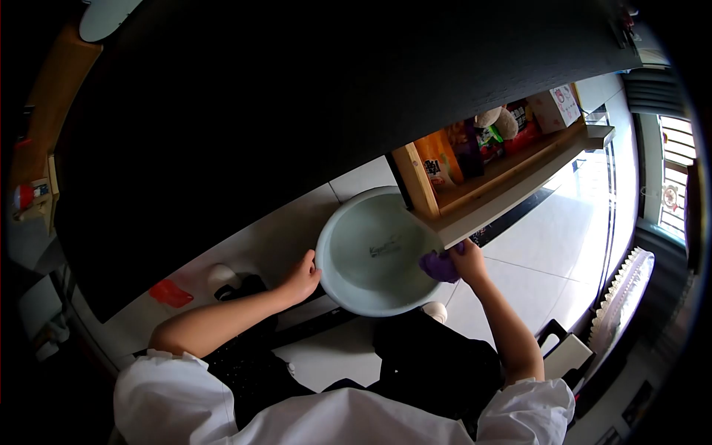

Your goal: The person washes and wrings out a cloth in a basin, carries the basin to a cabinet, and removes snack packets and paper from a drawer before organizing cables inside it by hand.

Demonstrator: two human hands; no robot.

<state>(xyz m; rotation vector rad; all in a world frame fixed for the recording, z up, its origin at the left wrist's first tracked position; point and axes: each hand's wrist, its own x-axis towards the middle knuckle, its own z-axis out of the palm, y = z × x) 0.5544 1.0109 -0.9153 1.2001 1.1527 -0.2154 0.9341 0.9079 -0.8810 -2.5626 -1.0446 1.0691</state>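
Observation:
A pale, round plastic basin (348,276) with dark lettering on its bottom is in front of my knees. My left hand (300,278) is closed on its left rim. Bunched in my right hand (469,263) is a purple cloth (440,267), which hangs at the basin's right rim. My right fingers are close to the front corner of a pulled-out wooden drawer (512,196); whether they touch it I cannot tell. The drawer overhangs the basin's upper right edge. Whether the basin holds water is unclear.
Inside the drawer are an orange packet (439,159), other colourful packages and a pink-and-white box (556,109). A large black tabletop (259,96) spans the space above. On the tiled floor, a red item (170,293) lies at left. A window (673,174) is at right.

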